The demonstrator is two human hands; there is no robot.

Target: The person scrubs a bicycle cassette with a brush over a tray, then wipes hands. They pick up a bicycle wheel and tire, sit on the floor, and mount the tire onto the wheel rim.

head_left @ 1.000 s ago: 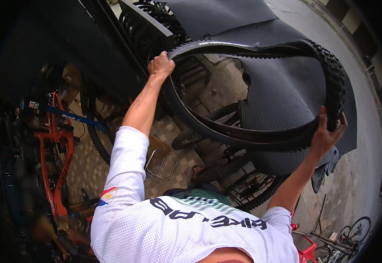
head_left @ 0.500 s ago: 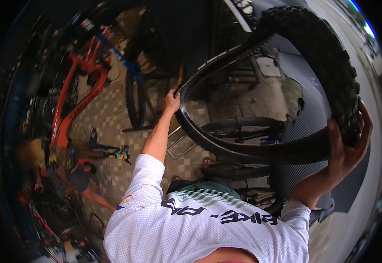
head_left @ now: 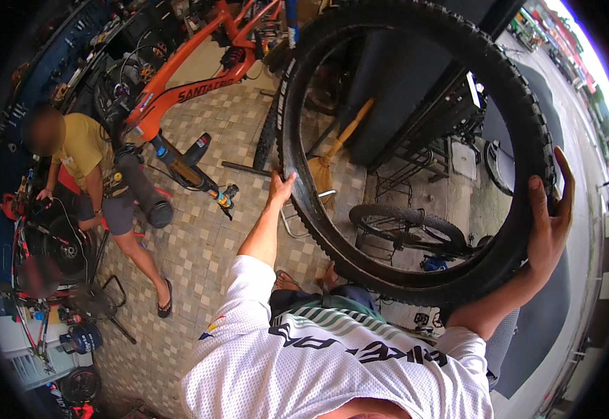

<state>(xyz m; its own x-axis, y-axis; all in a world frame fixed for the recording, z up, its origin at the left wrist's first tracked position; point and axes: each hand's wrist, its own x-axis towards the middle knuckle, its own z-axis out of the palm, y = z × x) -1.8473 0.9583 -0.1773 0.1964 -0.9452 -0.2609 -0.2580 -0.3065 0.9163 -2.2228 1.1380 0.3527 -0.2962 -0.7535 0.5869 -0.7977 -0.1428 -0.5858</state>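
A wide black bicycle tire (head_left: 521, 98) with knobby tread is held up in front of me, its ring facing me and no rim inside it. My left hand (head_left: 281, 188) is closed around its left side, thumb on the bead and the other fingers partly hidden. On the opposite side, my right hand (head_left: 550, 227) grips the tread, with the thumb toward the inner side and long fingers stretched along the outside. Both hands bear the tire above the floor.
An orange bike frame (head_left: 147, 115) with its fork stands at the upper left. Left of me, a person in a yellow shirt (head_left: 84, 143) sits by a bike. A broom (head_left: 324, 171) and a bicycle (head_left: 406, 220) show through the tire. Patterned tiles (head_left: 199, 258) cover the floor.
The tire has turned from a slanted, twisted-looking pose to a rounder one facing me. My view has shifted, bringing more of the orange frame and the seated person into sight.
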